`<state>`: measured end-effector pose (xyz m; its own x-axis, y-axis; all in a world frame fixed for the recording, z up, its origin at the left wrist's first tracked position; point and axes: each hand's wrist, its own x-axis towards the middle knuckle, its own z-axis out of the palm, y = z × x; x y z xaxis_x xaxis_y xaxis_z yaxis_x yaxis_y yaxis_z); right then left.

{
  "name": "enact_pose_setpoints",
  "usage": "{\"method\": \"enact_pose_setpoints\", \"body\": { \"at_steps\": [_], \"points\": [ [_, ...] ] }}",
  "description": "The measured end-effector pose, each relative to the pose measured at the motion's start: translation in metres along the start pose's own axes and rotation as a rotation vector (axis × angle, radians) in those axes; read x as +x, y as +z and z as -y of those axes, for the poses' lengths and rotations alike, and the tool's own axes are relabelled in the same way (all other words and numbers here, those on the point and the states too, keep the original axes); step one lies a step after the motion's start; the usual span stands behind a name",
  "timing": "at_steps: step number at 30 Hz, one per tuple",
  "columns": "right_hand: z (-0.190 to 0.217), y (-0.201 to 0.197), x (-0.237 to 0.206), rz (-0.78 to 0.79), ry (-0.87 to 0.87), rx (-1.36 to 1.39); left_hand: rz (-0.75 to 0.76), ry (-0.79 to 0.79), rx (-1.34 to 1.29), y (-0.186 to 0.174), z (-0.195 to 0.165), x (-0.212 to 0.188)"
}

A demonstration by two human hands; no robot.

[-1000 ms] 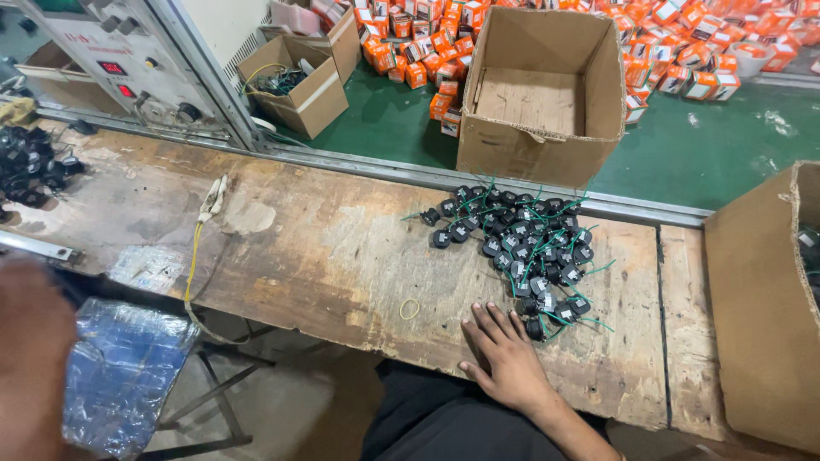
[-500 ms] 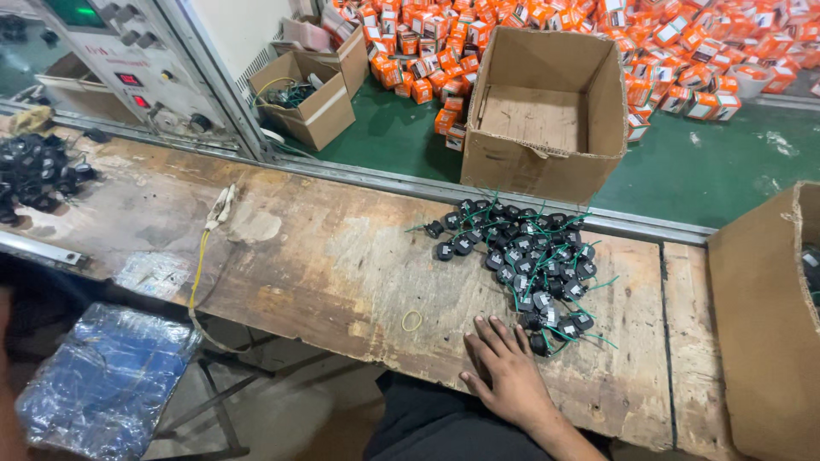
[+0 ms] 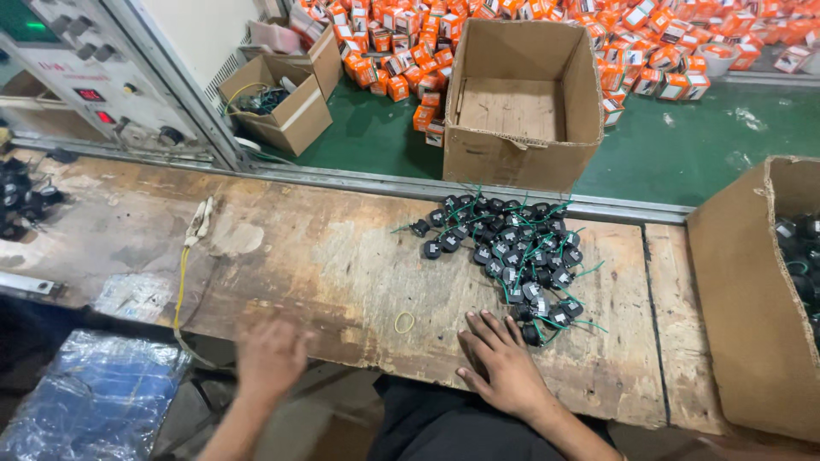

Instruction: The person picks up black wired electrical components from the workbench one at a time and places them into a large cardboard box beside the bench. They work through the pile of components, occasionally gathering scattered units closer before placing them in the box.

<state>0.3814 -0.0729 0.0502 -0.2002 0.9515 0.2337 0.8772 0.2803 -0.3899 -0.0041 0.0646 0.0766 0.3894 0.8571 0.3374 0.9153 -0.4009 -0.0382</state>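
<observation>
We rest our right hand (image 3: 506, 369) flat on the worn wooden tabletop (image 3: 325, 256), fingers spread, holding nothing, fingertips just touching the near end of the pile of small black wired parts (image 3: 508, 248) with green leads. Our left hand (image 3: 272, 357) is blurred at the near edge, beside a yellow rubber band (image 3: 403, 322); we cannot tell whether its grip is wide or narrow. To pick well, we judge, take 1 part from the loose near end so the leads don't drag others. Beyond the tabletop, an empty brown carton (image 3: 521, 94) stands on the green floor, with many small orange boxes (image 3: 666, 43) behind. A brown carton (image 3: 752, 299) sits at the right.
</observation>
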Motion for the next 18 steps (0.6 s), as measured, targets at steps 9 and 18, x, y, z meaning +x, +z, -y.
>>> {"method": "enact_pose_setpoints", "body": {
  "at_steps": [9, 18],
  "points": [
    [-0.011, 0.005, -0.003, -0.087, 0.01, 0.248, -0.086, 0.013, -0.594, 0.043, -0.161, 0.093],
    [-0.017, 0.007, -0.006, -0.141, -0.003, 0.3, -0.054, 0.127, -0.781, 0.039, -0.191, 0.151]
  ]
}}
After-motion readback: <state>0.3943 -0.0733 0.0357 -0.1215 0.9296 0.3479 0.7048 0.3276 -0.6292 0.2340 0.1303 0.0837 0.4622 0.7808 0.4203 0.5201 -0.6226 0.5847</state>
